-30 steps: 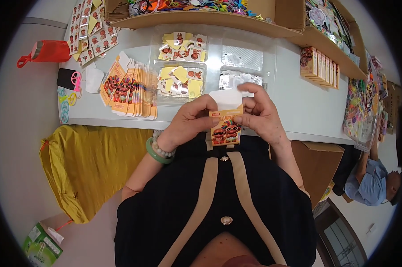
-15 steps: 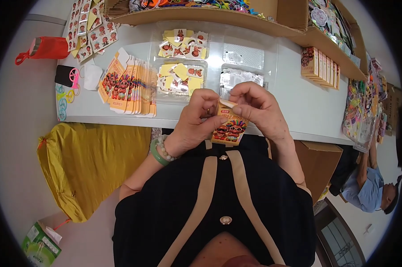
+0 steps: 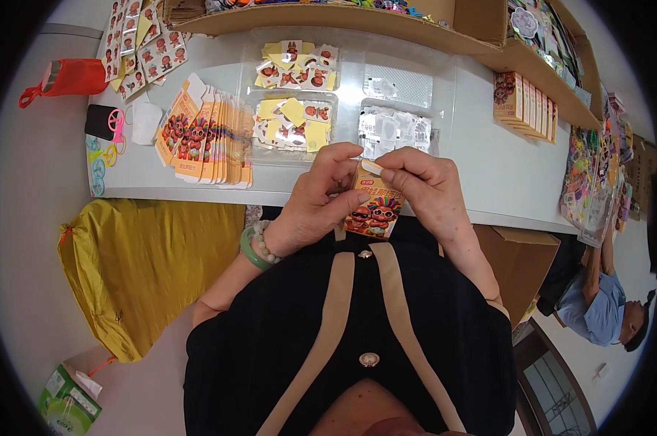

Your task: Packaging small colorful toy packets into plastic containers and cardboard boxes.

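Observation:
A small orange cardboard box (image 3: 373, 213) with cartoon figures on its front is held upright between my hands, just off the table's near edge. My left hand (image 3: 324, 190) grips the box by its left side, the thumb lying across the front. At the top, my right hand (image 3: 424, 180) pinches the white-backed lid flap between thumb and fingers. Beyond the hands lies a clear divided tray (image 3: 350, 65). Its left compartments hold cartoon stickers (image 3: 293, 123) with yellow backing, and the right ones hold small white-printed clear packets (image 3: 394, 131).
Flat orange cartons (image 3: 205, 138) lie fanned out left of the tray. Finished-looking boxes (image 3: 525, 107) stand in a row at the right. Cardboard bins (image 3: 328, 20) line the back. A yellow cloth (image 3: 150, 276) hangs below the table at left. Another person (image 3: 597, 305) is at far right.
My right fingers have moved slightly down at the lid, and the flap sits lower over the box opening. The left hand keeps its grip. The view has shifted a little.

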Motion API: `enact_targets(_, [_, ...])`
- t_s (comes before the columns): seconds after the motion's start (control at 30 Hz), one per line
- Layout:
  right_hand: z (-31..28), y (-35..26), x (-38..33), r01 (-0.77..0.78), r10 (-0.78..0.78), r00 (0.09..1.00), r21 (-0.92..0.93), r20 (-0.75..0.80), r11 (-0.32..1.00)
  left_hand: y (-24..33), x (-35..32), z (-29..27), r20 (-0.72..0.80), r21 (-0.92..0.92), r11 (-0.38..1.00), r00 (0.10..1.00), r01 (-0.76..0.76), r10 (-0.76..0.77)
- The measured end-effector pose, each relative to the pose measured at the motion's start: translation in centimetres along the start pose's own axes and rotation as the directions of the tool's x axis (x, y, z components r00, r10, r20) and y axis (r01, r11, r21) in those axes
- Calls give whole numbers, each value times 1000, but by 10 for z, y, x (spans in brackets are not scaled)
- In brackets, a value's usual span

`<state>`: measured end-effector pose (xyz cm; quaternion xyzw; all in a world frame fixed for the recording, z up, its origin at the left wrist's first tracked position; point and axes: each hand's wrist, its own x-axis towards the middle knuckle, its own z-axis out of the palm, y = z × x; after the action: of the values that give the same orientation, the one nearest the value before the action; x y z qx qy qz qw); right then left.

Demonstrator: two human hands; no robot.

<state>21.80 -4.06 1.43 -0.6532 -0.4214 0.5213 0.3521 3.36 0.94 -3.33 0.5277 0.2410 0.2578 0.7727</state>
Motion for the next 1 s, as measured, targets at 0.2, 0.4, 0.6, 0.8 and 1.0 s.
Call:
enact_targets(0.2, [-6,-5,6,-15,17,999,-50,34,999,2,-1,-3,20,52,999,1000,-3,2])
enact_targets(0.4, [-2,-12,-2,225,-217,974,-362,64,904,3,-2,-6,49,-56,997,998,46,-44])
enact_targets(0.6, [-4,-23,-12,241,-217,970,-357,108,902,3,-4,-8,52,-12,997,996,71,-71])
enact_targets(0.8, [-12,-11,-10,389,-358,921,-319,155,864,-2,-4,-6,-15,40,999,1000,-12,12])
enact_targets(1.0, [-15,-8,-14,331,-283,941,-321,186,887,7,-5,-6,24,164,982,995,93,-98])
